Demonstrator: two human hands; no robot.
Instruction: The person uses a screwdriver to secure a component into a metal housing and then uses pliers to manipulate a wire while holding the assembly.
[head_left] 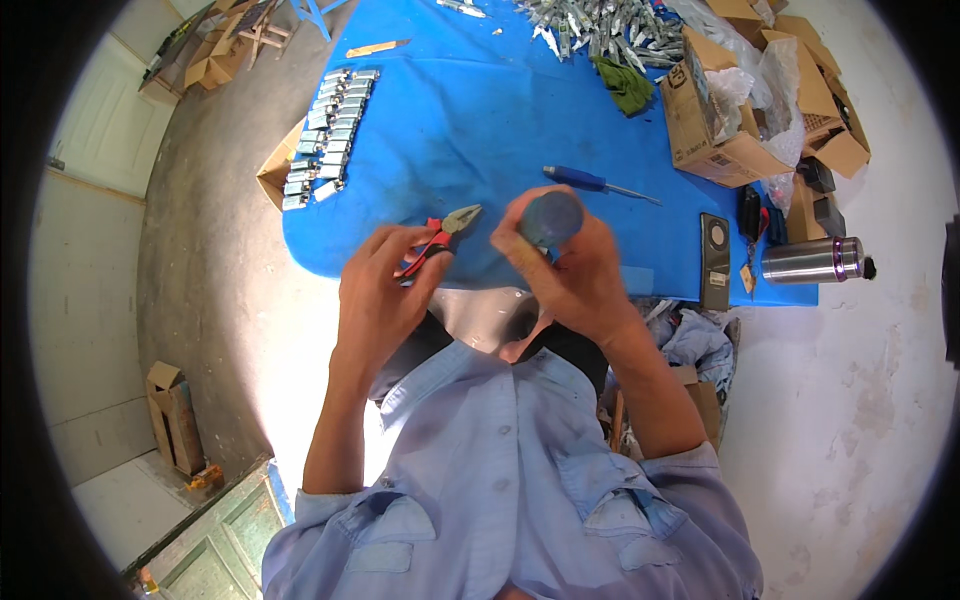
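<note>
Above blue table (450, 120), left hand (380, 290) grips pliers (440, 235); right hand (570, 270) clasps grey cylinder (551, 218).

The right hand (575, 275) wraps around a round grey object (551, 218); only its flat end shows, so its length and kind cannot be told. The handles of the red pliers (440, 238) are mostly covered by the fingers of the left hand (380, 295). The near edge of the blue counter (450, 120) is hidden behind both hands, and its far end is cut off by the top edge. The pile of small metal parts (600, 30) at the far side is too small to tell apart and is also cut off there. What lies inside the cardboard boxes (720, 120) on the right is hidden by crumpled plastic.
</note>
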